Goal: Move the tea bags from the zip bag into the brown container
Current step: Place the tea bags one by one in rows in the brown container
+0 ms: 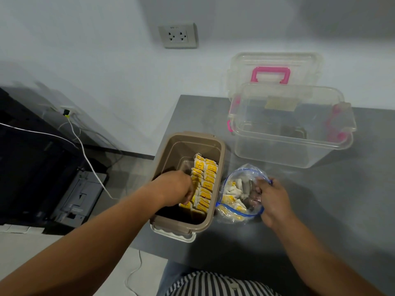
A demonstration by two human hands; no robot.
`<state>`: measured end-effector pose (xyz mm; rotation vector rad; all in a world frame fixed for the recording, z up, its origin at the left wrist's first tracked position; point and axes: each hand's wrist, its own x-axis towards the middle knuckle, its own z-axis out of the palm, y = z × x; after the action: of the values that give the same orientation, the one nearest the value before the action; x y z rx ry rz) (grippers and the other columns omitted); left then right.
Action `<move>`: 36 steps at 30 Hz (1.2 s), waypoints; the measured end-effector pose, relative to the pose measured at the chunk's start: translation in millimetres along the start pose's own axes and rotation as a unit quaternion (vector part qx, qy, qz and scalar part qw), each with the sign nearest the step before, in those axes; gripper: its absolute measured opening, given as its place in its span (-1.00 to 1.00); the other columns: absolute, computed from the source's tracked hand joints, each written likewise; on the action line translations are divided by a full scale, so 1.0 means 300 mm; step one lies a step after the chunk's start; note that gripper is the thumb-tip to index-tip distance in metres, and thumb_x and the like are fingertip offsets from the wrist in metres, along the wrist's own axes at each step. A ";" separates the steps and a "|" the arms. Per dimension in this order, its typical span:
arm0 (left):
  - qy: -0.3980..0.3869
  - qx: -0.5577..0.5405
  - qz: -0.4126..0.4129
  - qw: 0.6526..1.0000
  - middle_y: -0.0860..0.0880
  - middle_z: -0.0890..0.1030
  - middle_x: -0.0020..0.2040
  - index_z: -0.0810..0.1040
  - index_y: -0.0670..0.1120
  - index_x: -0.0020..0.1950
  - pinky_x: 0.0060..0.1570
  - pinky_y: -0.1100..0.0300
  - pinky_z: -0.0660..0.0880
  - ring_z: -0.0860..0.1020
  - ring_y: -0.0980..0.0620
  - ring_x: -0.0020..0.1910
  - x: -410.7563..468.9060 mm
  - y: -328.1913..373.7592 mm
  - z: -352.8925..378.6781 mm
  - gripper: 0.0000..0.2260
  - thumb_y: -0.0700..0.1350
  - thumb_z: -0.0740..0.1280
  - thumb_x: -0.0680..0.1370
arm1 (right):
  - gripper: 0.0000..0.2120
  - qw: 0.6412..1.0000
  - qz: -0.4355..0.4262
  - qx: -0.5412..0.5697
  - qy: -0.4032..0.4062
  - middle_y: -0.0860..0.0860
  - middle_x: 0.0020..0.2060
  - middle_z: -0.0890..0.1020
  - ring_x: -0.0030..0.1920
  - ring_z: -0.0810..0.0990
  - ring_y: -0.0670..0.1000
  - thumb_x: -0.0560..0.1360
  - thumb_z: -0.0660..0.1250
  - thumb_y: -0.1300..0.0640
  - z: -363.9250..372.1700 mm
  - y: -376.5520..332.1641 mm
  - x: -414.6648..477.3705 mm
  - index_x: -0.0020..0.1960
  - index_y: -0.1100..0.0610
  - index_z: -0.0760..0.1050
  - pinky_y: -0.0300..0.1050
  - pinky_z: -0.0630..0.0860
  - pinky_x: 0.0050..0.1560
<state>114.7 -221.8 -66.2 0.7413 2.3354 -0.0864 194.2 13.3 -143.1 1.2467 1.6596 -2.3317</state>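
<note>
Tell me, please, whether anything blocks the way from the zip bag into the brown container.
Nothing visible does: the right hand holds the zip bag open, and the lidless brown container stands right beside it, with only the left hand inside.

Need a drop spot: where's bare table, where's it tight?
Free: grey table right of the zip bag, in front of the clear box; near strip between brown container and table edge. Tight: the gap between container and bag.
</note>
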 end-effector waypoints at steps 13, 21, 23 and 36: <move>-0.003 -0.054 -0.136 0.989 -0.07 0.61 0.10 0.19 -0.13 0.49 0.14 0.08 0.56 0.61 -0.04 0.07 0.019 0.033 0.018 -0.27 -0.15 0.52 0.43 | -0.86 0.999 0.009 0.018 -0.026 -0.04 -0.45 0.50 -0.39 0.51 -0.06 0.66 0.25 0.18 -0.014 0.003 0.003 -0.09 0.13 0.45 -0.07 0.50 -0.27; -0.040 -0.048 -0.105 0.992 -0.08 0.62 0.15 0.44 -0.11 0.32 0.20 0.07 0.53 0.60 -0.05 0.10 0.060 0.017 0.071 -0.59 -0.16 0.45 0.50 | -0.87 0.999 0.012 0.011 -0.039 -0.01 -0.44 0.46 -0.49 0.49 -0.13 0.67 0.22 0.19 -0.016 -0.012 -0.011 -0.06 0.14 0.44 -0.17 0.50 -0.40; -0.038 -0.058 -0.115 0.991 -0.08 0.62 0.11 0.37 -0.13 0.33 0.16 0.07 0.55 0.60 -0.04 0.05 0.070 0.007 0.088 -0.55 -0.18 0.44 0.50 | -0.87 0.999 0.014 0.011 -0.045 0.01 -0.42 0.43 -0.48 0.45 -0.12 0.68 0.22 0.18 -0.018 -0.011 -0.009 -0.06 0.14 0.43 -0.18 0.47 -0.40; 0.011 -0.130 -0.124 0.984 -0.10 0.59 0.17 0.22 -0.14 0.48 0.15 0.11 0.51 0.58 -0.06 0.14 0.073 0.036 0.049 -0.36 -0.11 0.46 0.50 | -0.90 0.999 0.007 -0.007 -0.036 0.01 -0.38 0.48 -0.43 0.51 -0.09 0.68 0.23 0.15 -0.012 -0.010 -0.007 0.02 0.17 0.45 -0.13 0.51 -0.33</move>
<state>115.6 -205.7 -89.8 0.3241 2.3898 0.1172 196.3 16.6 -139.9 1.1521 1.6365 -2.3251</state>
